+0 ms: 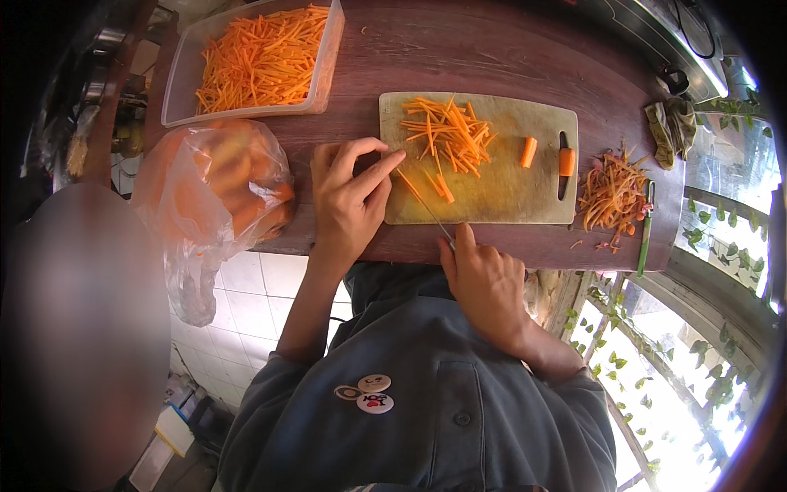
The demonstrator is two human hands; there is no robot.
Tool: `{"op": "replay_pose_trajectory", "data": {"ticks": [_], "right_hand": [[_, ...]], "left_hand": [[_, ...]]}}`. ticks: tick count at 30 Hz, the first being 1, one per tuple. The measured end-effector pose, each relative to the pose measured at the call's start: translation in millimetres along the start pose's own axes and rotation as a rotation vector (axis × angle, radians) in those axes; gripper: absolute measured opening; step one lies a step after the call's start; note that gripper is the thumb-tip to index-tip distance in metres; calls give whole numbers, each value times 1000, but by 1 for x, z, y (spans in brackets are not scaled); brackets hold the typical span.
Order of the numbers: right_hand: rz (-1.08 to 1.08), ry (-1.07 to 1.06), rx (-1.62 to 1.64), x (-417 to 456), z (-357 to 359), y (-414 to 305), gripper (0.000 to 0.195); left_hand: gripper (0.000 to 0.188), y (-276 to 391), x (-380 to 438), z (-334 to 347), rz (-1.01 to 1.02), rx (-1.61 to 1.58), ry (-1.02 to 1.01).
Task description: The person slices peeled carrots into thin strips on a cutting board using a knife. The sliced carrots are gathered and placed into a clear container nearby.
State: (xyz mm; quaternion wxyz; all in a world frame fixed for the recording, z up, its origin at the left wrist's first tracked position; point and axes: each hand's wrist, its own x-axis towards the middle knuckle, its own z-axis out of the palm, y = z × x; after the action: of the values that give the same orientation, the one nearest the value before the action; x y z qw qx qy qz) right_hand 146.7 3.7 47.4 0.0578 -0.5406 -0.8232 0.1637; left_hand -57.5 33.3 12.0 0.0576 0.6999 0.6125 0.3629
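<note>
My right hand (pixel 487 280) grips a kitchen knife (pixel 438 219), its thin blade slanting up and left over the near left part of a worn cutting board (pixel 486 206). Beside the board's left edge is my left hand (pixel 353 190), thumb and forefinger near the blade's tip; whether they pinch anything I cannot tell. A pile of carrot sticks (pixel 455 132) lies on the board, with a few loose carrot sticks (pixel 441 187) nearer me. Farther right are a cut carrot piece (pixel 529 152) and a carrot chunk (pixel 567 162) over the handle slot.
A plastic container (pixel 324 92) of carrot sticks stands back left, above a clear plastic bag of carrots (pixel 221 178). Right of the board are carrot peelings (pixel 609 190), a green-handled peeler (pixel 645 240) and a crumpled cloth (pixel 670 132). A blurred shape fills the lower left.
</note>
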Motion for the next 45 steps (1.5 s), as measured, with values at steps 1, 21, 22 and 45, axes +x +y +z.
{"op": "replay_pose_trajectory", "data": {"ticks": [1,21,22,45], "right_hand": [[-5,3,-26,0,1,-1,33],[-74,-142,-51,-11,-4,-3,40],[-62,-167,-39,-15,-8,-2,40],[24,4,171,10,-32,43,25]], "left_hand": [[45,0,-1,0,-3,5,-9],[29,21,-32,-2,-12,-65,-28],[27,21,-32,-2,-17,-74,-29],[22,11,2,-6,52,-3,-155]]}}
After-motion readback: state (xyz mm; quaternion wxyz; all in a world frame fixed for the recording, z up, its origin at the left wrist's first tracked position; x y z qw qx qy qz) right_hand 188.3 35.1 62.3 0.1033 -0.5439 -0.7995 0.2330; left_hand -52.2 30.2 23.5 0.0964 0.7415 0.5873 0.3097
